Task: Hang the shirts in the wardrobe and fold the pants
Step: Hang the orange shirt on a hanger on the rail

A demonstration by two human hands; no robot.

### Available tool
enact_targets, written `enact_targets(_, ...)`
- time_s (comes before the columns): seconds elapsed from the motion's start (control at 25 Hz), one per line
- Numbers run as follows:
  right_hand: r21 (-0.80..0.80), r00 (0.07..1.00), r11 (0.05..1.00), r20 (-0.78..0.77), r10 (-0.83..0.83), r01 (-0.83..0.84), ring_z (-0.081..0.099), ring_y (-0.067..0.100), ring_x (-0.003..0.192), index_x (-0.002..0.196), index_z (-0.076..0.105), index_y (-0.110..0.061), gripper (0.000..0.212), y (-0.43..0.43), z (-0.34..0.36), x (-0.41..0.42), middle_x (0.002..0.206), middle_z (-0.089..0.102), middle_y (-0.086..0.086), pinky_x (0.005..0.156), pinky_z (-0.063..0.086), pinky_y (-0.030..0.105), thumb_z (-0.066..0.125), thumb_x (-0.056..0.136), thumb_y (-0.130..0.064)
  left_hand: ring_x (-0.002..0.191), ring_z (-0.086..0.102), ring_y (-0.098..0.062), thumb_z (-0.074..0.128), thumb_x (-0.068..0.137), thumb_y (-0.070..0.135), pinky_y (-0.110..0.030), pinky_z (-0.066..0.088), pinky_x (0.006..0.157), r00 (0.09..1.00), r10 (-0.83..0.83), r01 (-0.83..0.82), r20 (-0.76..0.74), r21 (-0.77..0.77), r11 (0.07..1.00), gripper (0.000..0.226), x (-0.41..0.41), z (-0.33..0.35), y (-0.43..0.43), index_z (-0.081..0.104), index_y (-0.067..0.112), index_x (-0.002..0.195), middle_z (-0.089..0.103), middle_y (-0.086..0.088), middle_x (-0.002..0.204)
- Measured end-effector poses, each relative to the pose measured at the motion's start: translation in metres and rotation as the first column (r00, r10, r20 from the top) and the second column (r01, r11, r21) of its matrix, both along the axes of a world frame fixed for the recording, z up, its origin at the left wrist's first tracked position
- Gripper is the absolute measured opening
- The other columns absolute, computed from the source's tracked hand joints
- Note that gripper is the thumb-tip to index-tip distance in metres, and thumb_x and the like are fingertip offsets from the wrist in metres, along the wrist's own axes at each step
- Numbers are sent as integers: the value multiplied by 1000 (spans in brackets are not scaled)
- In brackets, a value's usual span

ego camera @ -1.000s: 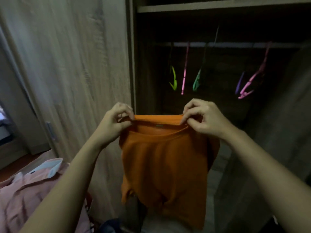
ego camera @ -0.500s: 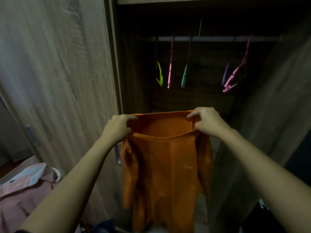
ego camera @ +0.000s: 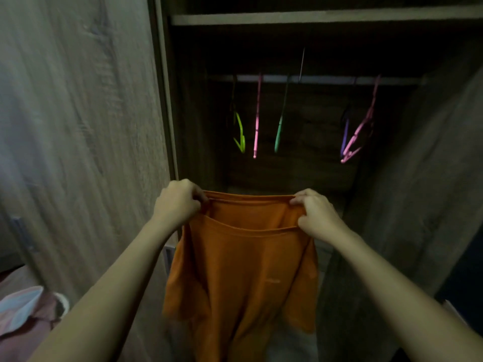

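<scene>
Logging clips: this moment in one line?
left hand: grips orange shirt collar | right hand: grips collar | hangers: bare on rail

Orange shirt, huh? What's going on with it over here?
A person is holding the shirt up by its neck opening, the left hand and right hand each gripping one side. It hangs in front of the open wardrobe. Coloured hangers dangle on the rail inside, and the shirt is not on one yet.

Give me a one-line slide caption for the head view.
An orange shirt held at its neckline by the left hand and right hand before the open wardrobe, bare hangers on its rail.
</scene>
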State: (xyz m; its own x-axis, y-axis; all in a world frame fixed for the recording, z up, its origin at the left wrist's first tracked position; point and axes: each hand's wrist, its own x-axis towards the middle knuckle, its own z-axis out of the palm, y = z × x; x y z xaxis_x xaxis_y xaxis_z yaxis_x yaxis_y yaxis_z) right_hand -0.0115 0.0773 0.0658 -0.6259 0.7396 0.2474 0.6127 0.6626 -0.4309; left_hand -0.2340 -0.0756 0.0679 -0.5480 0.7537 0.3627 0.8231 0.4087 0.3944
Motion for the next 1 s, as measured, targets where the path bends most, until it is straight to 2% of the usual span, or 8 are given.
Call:
enact_targets(0.12, -115, 992, 993, -124, 19, -34, 51, 18, 116, 124, 56, -21, 48, 7, 20, -6, 133, 48, 0, 93, 50, 34, 49, 83, 4, 88, 57, -7, 58, 84, 8, -21, 47, 71, 997, -55, 45, 46, 197, 979, 23, -7, 19, 8, 64, 25, 69, 60, 5, 105)
enact_targets(0.2, -122, 994, 991, -102, 45, -57, 56, 15, 107, 122, 57, -24, 50, 8, 33, -15, 128, 51, -2, 87, 53, 33, 48, 81, 2, 95, 54, -9, 58, 87, 16, -19, 43, 73, 992, -116, 96, 50, 298, 950, 10, -10, 37, 31, 66, 22, 88, 55, 3, 111)
enact_targets(0.28, -33, 999, 999, -6, 42, -42, 56, 15, 108, 122, 56, -24, 47, 4, 40, -29, 127, 53, -5, 88, 52, 33, 51, 81, -2, 99, 53, -9, 55, 91, 26, -18, 41, 74, 991, -131, 110, 35, 367, 924, 28, -15, 57, 69, 58, 19, 119, 54, -2, 119)
enact_targets(0.36, 47, 998, 998, 54, 44, -47, 55, 15, 109, 123, 56, -24, 45, 0, 41, -40, 125, 53, -6, 89, 50, 32, 54, 81, -7, 102, 55, -10, 49, 95, 34, -19, 42, 76, 970, -116, 19, 216, 405, 914, 44, -21, 76, 110, 45, 16, 135, 53, -2, 125)
enact_targets(0.52, 84, 998, 995, 55, 43, -48, 55, 14, 103, 122, 54, -24, 45, 0, 44, -40, 122, 50, -7, 79, 48, 26, 60, 80, -11, 130, 41, -30, 34, 98, 46, -40, 36, 102, 807, -105, -141, 581, 363, 921, 58, -29, 88, 178, 27, 12, 145, 39, -13, 145)
enact_targets(0.68, 103, 996, 993, 67, 51, -57, 54, 12, 96, 118, 56, -23, 39, 2, 51, -29, 122, 49, -6, 76, 48, 25, 60, 81, -11, 99, 59, -25, 50, 94, 23, -34, 50, 78, 850, -69, -155, 523, 374, 914, 34, -31, 97, 207, 49, 7, 124, 56, -13, 117)
enact_targets(0.8, 122, 997, 991, 57, 50, -56, 52, 11, 104, 122, 53, -24, 42, 5, 55, -17, 126, 47, -7, 77, 44, 21, 59, 83, -11, 72, 54, -16, 50, 93, 11, -26, 44, 57, 921, 35, -212, 389, 423, 881, 12, -30, 118, 205, 54, 6, 103, 53, -6, 88)
enact_targets(1.0, 127, 999, 991, 46, 25, -31, 50, 13, 112, 128, 50, -23, 47, -1, 54, -3, 131, 44, -7, 83, 42, 22, 57, 83, -12, 74, 63, -20, 51, 91, 7, -35, 58, 67, 932, -2, -188, 361, 489, 851, 17, -25, 110, 183, 57, 6, 106, 59, -9, 90)
